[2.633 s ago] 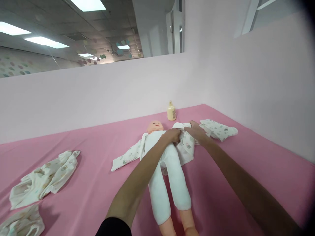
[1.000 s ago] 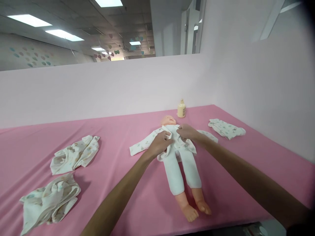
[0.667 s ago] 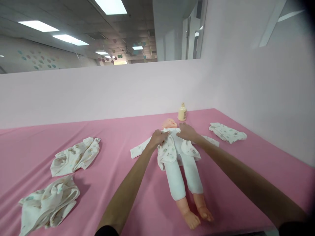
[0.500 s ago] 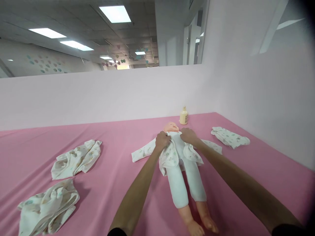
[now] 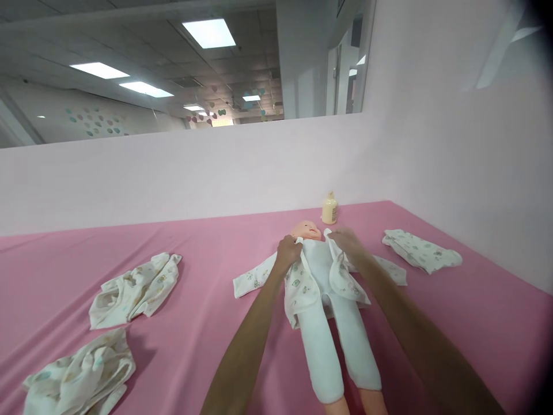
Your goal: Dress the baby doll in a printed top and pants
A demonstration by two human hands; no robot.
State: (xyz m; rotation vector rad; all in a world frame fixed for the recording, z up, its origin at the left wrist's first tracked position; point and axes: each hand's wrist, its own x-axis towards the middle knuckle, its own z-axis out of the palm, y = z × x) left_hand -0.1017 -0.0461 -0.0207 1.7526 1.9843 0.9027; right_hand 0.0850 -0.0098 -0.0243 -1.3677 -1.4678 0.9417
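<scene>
A baby doll [image 5: 322,271] in a white bodysuit lies on its back on the pink table [image 5: 207,253], head toward the wall. A patterned white jacket [image 5: 302,285] is spread under it, both front flaps lying partly over the body. My left hand [image 5: 288,249] is closed on the jacket's left collar edge beside the doll's neck. My right hand [image 5: 348,241] is closed on the right collar edge at the doll's other shoulder. The doll's feet are cut off by the bottom of the view.
A cream bottle [image 5: 329,208] stands by the wall behind the doll's head. A folded patterned garment [image 5: 421,251] lies to the right. Two crumpled patterned garments, one [image 5: 136,288] nearer the wall and the other [image 5: 78,377] nearer me, lie at the left. Pale pink walls bound the table behind and right.
Both hands slid from the doll's chest up to the collar at its shoulders, pulling the jacket flaps onto the body. The view dipped and moved closer, cutting off the doll's feet.
</scene>
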